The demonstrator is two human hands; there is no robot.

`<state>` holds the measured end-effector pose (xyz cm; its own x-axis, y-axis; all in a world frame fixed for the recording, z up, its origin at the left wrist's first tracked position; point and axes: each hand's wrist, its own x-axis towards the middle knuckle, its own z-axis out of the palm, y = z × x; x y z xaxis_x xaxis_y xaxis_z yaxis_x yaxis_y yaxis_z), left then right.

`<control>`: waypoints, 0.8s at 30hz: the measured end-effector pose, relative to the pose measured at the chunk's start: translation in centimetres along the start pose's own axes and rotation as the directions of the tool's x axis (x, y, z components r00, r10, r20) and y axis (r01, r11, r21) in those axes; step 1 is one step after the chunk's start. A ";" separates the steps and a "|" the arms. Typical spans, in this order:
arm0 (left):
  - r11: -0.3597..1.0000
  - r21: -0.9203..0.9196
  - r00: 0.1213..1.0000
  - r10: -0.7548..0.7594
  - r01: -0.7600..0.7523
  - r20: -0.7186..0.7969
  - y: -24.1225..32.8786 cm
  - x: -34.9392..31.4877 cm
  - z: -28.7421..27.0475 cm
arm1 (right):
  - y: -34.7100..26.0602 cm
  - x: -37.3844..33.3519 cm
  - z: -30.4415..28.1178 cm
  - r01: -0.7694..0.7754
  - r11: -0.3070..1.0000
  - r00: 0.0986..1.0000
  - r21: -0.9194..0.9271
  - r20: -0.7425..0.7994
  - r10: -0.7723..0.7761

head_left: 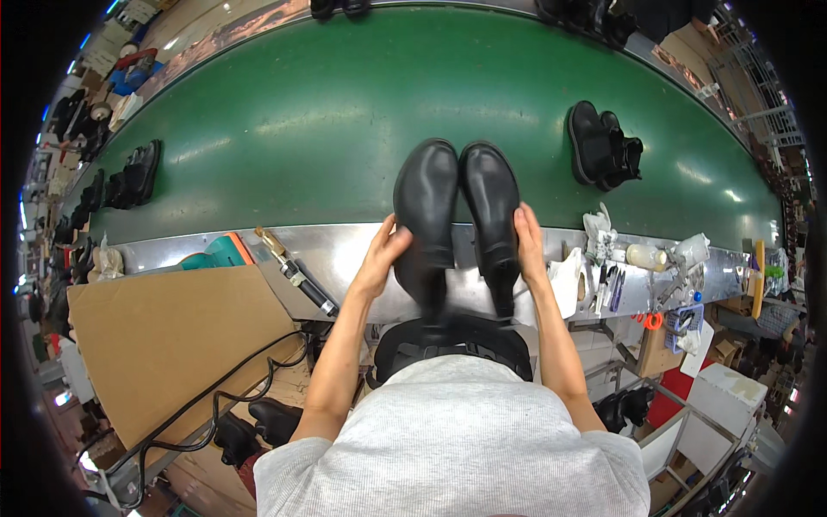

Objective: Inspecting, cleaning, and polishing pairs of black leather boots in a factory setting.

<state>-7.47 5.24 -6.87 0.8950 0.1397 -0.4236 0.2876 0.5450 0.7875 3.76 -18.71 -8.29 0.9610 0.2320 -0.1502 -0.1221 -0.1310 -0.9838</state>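
Note:
A pair of black leather boots lies side by side in front of me, toes pointing away, over the near edge of the green belt. My left hand (380, 258) clasps the outer side of the left boot (427, 185), its thumb reaching onto the upper. On the other side, my right hand (529, 243) is pressed along the outer side of the right boot (491, 189), fingers partly hidden. The boots' shafts, nearest my body, are smeared by motion.
On the green conveyor belt (345, 129) stand another black pair (594, 146) at right and several black shoes (138, 177) at left. The metal ledge holds a black power screwdriver-like tool (306, 280), a brush (270, 241) and pens (612, 289). Cardboard (172, 336) and a cable (215, 396) lie left.

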 end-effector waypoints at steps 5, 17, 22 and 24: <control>0.513 0.814 0.955 0.247 -0.274 0.166 4.3 -0.8 -0.7 | -3.5 0.7 -0.8 0.212 0.881 0.975 -0.422 0.036 -0.217; 0.960 -0.229 0.976 -0.192 0.164 -0.104 4.8 1.7 2.7 | -5.8 2.3 2.6 -0.568 0.593 0.813 0.571 0.503 0.294; 0.914 -0.332 0.920 -0.319 0.235 -0.228 4.6 2.6 3.0 | -5.6 2.8 3.7 -0.634 0.603 0.773 0.485 0.368 0.517; 0.908 -0.358 0.907 -0.323 0.217 -0.271 4.3 2.8 3.0 | -5.3 2.9 3.6 -0.638 0.585 0.768 0.501 0.364 0.526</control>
<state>-2.70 5.52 -3.36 0.6264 0.1746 -0.7597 0.3331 0.8212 0.4634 6.32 -13.84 -3.91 0.5838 0.4607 -0.6685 -0.8088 0.2579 -0.5286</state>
